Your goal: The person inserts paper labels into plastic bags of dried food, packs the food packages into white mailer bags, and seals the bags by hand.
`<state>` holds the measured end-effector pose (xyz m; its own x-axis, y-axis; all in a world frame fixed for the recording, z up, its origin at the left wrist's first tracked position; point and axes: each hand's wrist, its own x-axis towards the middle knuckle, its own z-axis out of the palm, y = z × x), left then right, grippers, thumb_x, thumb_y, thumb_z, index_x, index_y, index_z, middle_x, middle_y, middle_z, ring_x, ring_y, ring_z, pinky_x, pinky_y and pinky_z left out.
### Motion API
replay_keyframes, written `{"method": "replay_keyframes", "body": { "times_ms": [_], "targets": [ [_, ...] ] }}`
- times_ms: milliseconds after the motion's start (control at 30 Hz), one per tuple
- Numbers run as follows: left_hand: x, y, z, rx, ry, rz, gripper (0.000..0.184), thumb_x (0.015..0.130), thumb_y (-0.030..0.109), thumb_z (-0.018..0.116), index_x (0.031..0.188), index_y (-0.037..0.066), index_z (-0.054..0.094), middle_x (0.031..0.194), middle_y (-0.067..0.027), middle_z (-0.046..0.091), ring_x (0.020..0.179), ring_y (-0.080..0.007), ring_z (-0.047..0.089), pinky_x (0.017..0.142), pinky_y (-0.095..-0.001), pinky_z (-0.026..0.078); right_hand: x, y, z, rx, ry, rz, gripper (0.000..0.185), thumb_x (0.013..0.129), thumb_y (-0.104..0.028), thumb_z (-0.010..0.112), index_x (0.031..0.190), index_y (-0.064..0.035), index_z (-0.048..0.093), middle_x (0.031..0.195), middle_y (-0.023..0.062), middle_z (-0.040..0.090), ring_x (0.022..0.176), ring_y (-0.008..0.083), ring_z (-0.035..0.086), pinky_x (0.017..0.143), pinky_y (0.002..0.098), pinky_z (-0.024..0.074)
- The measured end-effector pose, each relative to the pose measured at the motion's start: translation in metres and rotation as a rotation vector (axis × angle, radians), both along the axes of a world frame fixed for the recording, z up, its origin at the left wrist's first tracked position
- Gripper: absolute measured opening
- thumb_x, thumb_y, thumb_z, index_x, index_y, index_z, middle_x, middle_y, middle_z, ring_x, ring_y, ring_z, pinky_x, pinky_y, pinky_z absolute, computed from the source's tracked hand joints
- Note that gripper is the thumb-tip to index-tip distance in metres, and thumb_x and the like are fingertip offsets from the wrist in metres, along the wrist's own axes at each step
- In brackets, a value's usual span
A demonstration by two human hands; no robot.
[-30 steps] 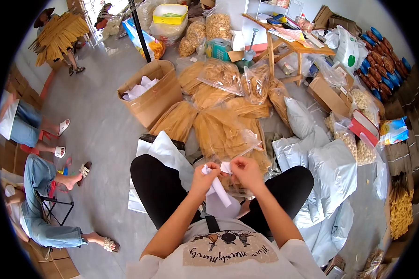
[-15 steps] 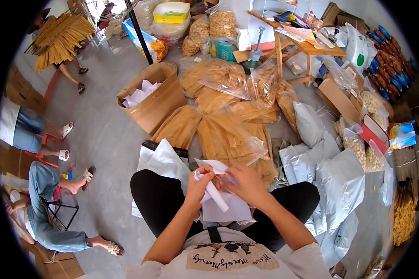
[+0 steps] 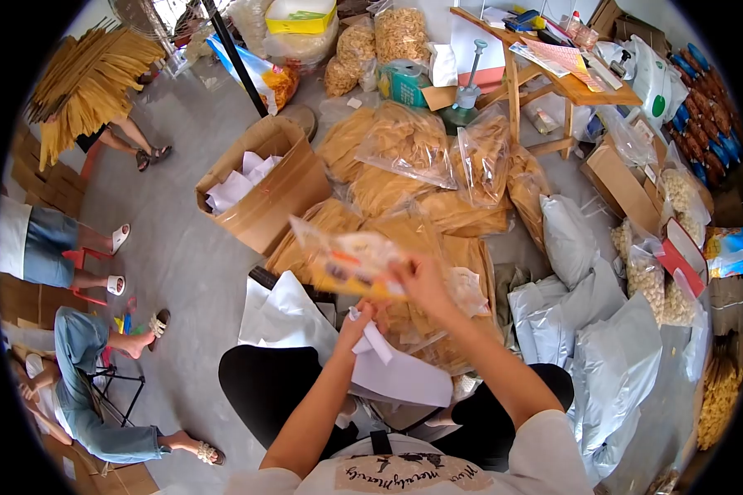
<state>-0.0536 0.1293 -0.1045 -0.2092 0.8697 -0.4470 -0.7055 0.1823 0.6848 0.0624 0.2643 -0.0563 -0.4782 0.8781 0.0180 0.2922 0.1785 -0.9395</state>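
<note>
In the head view, my left hand (image 3: 357, 328) is closed round a small roll of white paper (image 3: 376, 343). A loose white sheet (image 3: 406, 379) hangs below the roll, over my lap. My right hand (image 3: 423, 285) grips the right edge of a colourful printed sheet (image 3: 348, 262), raised just above and beyond my left hand. Motion blurs that sheet, so its print cannot be read. Behind it lie clear plastic bags of flat tan strips (image 3: 421, 202) on the floor.
An open cardboard box (image 3: 264, 194) with white paper inside stands ahead to the left. Silvery packages (image 3: 611, 351) lie to my right, near a wooden table (image 3: 582, 91). Seated people (image 3: 82, 342) are on the left; beyond them, someone carries a bundle of tan strips (image 3: 99, 74).
My right hand has moved up and away from the white paper and now holds the printed sheet. My left hand keeps the paper roll. The view has shifted slightly.
</note>
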Motion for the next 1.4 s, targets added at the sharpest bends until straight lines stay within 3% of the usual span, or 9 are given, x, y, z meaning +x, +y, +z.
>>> {"method": "replay_keyframes", "body": {
  "times_ms": [233, 400, 600, 733, 967, 1133, 1167, 1233, 1400],
  "targets": [
    [-0.039, 0.032, -0.036, -0.438, 0.573, 0.25, 0.039, 0.081, 0.021, 0.062, 0.111, -0.003, 0.052, 0.091, -0.0089, 0.061, 0.073, -0.0176, 0.058, 0.06, -0.0296, 0.048, -0.023, -0.003, -0.047, 0.202, 0.057, -0.007, 0.013, 0.079, -0.012, 0.057, 0.083, 0.0005, 0.059, 0.065, 0.0169, 0.053, 0.058, 0.0252, 0.052, 0.052, 0.0317, 0.0383],
    [-0.084, 0.039, -0.044, -0.468, 0.42, 0.435, 0.03, 0.074, 0.012, 0.066, 0.097, -0.005, 0.058, 0.088, -0.0118, 0.062, 0.07, -0.0213, 0.058, 0.061, -0.0348, 0.046, -0.03, 0.077, -0.045, 0.154, -0.177, -0.1, 0.015, 0.076, -0.012, 0.059, 0.075, 0.0022, 0.058, 0.065, 0.021, 0.055, 0.061, 0.0358, 0.054, 0.055, 0.0414, 0.0399],
    [-0.138, 0.048, -0.102, -0.598, 0.82, 0.3, 0.025, 0.067, 0.012, 0.069, 0.08, -0.007, 0.061, 0.074, -0.0167, 0.062, 0.068, -0.0249, 0.061, 0.059, -0.0376, 0.047, -0.035, 0.125, -0.079, 0.141, -0.446, -0.056, 0.017, 0.074, -0.013, 0.059, 0.083, 0.0013, 0.06, 0.078, 0.024, 0.059, 0.08, 0.0392, 0.058, 0.067, 0.0441, 0.0449],
    [-0.112, 0.039, -0.148, -0.842, 1.245, -0.273, 0.03, 0.064, 0.018, 0.065, 0.081, -0.007, 0.061, 0.078, -0.0249, 0.062, 0.076, -0.0367, 0.062, 0.07, -0.0421, 0.049, -0.005, 0.117, -0.134, 0.06, -0.306, -0.189, 0.038, 0.071, -0.011, 0.062, 0.106, 0.0009, 0.053, 0.093, 0.0243, 0.059, 0.087, 0.0396, 0.057, 0.072, 0.0448, 0.0457],
    [-0.053, 0.022, -0.17, -0.93, 1.195, -0.362, 0.029, 0.068, 0.021, 0.063, 0.091, 0.003, 0.065, 0.091, -0.0213, 0.062, 0.09, -0.0349, 0.059, 0.079, -0.0419, 0.047, -0.005, 0.112, -0.097, -0.143, -0.798, -0.042, 0.054, 0.07, -0.009, 0.065, 0.117, 0.0048, 0.041, 0.107, 0.0251, 0.054, 0.1, 0.0362, 0.052, 0.083, 0.0406, 0.0438],
    [-0.056, 0.023, -0.163, -0.921, 1.188, -0.351, 0.03, 0.069, 0.019, 0.062, 0.096, 0.006, 0.065, 0.093, -0.0207, 0.062, 0.091, -0.0347, 0.059, 0.08, -0.0413, 0.046, -0.035, 0.109, -0.115, 0.746, -0.965, 0.192, 0.063, 0.081, -0.032, 0.056, 0.127, 0.0038, 0.031, 0.136, 0.0216, 0.03, 0.127, 0.0334, 0.025, 0.103, 0.0413, 0.0255],
    [-0.057, 0.021, -0.165, -0.914, 1.185, -0.354, 0.031, 0.068, 0.019, 0.062, 0.096, 0.006, 0.065, 0.094, -0.0206, 0.062, 0.092, -0.0343, 0.059, 0.08, -0.0411, 0.046, -0.031, 0.104, -0.136, 0.742, -0.959, 0.199, 0.063, 0.081, -0.032, 0.056, 0.127, 0.0038, 0.031, 0.136, 0.0216, 0.03, 0.127, 0.0334, 0.025, 0.103, 0.0413, 0.0255],
    [-0.06, 0.016, -0.171, -0.911, 1.186, -0.358, 0.031, 0.068, 0.02, 0.062, 0.096, 0.006, 0.065, 0.094, -0.0204, 0.062, 0.093, -0.034, 0.059, 0.081, -0.0409, 0.046, -0.011, 0.094, -0.164, 0.095, -0.798, 0.152, 0.07, 0.085, -0.044, 0.044, 0.133, 0.0032, 0.024, 0.141, 0.0196, 0.021, 0.131, 0.0329, 0.018, 0.106, 0.0436, 0.015],
    [-0.063, 0.008, -0.192, -1.015, 1.238, -0.648, 0.03, 0.066, 0.02, 0.061, 0.092, 0.005, 0.064, 0.096, -0.02, 0.062, 0.093, -0.0341, 0.059, 0.08, -0.0416, 0.047, 0.005, 0.088, -0.171, 0.031, -0.756, 0.164, 0.073, 0.086, -0.047, 0.04, 0.137, 0.0005, 0.017, 0.143, 0.0167, 0.017, 0.132, 0.0318, 0.013, 0.107, 0.0436, 0.0116]
  ]
}}
